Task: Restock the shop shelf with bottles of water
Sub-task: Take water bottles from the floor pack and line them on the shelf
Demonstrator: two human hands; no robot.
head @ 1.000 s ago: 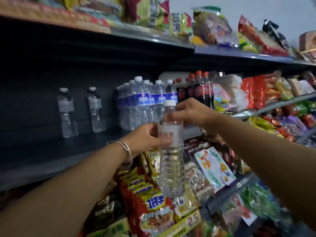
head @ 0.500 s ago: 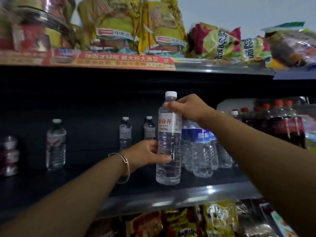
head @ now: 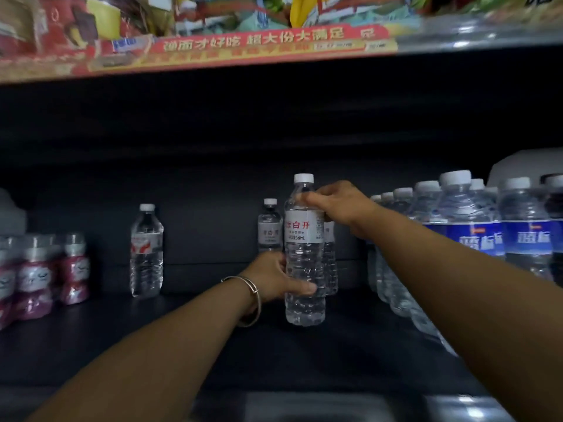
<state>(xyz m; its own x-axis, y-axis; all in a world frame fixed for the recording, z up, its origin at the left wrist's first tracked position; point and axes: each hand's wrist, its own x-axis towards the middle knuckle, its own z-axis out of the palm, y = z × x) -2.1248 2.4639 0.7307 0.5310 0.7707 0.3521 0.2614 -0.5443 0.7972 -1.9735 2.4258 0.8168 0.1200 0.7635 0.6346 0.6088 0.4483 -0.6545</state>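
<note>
On dark shelf (head: pixel 182 345), ribbed clear bottle (head: pixel 304 269)

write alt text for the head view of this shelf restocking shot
Two bare hands stand a clear plastic water bottle with a white label and red lettering on a dark shop shelf: the left hand grips its lower body, the right hand its shoulder. Blue-labelled water bottles stand to the right.

The clear water bottle (head: pixel 304 254) has a white cap and a white label with red characters. Bottles at the right (head: pixel 475 236) wear blue labels with white lettering. Small bottles at the left (head: pixel 36 275) are dark red with silver tops. The shelf (head: pixel 304 360) is black; the bracelet (head: pixel 251 296) is silver.
</note>
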